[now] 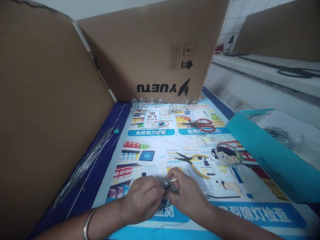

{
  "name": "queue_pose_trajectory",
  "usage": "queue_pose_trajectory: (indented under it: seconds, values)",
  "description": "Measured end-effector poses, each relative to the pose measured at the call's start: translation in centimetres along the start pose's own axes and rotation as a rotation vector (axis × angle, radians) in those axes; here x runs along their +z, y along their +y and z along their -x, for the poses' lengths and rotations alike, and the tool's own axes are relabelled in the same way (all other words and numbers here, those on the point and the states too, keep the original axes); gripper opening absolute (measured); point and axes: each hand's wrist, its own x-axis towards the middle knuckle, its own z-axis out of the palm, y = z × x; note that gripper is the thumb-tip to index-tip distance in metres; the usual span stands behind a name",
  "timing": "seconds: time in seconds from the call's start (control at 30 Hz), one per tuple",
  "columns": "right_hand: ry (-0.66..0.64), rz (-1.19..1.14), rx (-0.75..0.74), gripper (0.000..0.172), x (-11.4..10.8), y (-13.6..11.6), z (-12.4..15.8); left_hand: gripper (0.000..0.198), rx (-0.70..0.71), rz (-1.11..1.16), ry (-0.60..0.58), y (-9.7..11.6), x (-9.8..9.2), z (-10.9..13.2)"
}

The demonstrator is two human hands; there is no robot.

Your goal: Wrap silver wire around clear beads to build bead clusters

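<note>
My left hand (146, 196) is closed, its fingertips pinched together at the left side of a small shiny piece of clear beads and wire (170, 185). My right hand (186, 193) is wrapped round the other side of the same piece, and a short stiff wire end sticks out by its fingers. The fingers cover much of the piece, so its shape cannot be made out. Just beyond my right hand lie yellow-handled pliers (196, 163) with the jaws apart. Red-handled scissors (201, 125) rest farther back on the printed sheet (160, 156).
Straight wire lengths (86, 163) lie along the left edge. A round clear ring or roll (228, 153) sits right of the pliers. Bead-and-wire pieces (162, 105) line the back cardboard wall (150, 50). On the right stands a turquoise box (270, 156) with a wire heap inside.
</note>
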Motion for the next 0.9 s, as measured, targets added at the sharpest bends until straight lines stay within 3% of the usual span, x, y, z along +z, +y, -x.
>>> queue_pose_trajectory:
  seconds: [0.23, 0.37, 0.5, 0.77, 0.9]
  values:
    - [0.024, 0.099, -0.063, 0.021, 0.1, -0.1, -0.7, 0.011, -0.026, -0.014, 0.000, 0.0, 0.3, 0.1]
    - [-0.014, -0.148, -0.066, 0.019, -0.3, 0.3, -0.5, 0.010, -0.080, -0.018, 0.018, 0.0, 0.5, 0.4]
    - [-0.044, -0.431, -0.074, 0.034, -1.2, 1.1, 0.7, 0.011, -0.118, -0.016, 0.037, 0.2, 0.4, 0.4]
    - [-0.006, -0.057, -0.286, 0.067, -1.6, 1.0, 3.1, 0.013, -0.184, -0.030, 0.034, 0.5, 0.5, 0.0]
    - [0.018, -0.030, -0.283, 0.061, -0.7, 0.6, 3.1, 0.014, -0.212, -0.004, 0.055, 0.5, 0.5, -0.1]
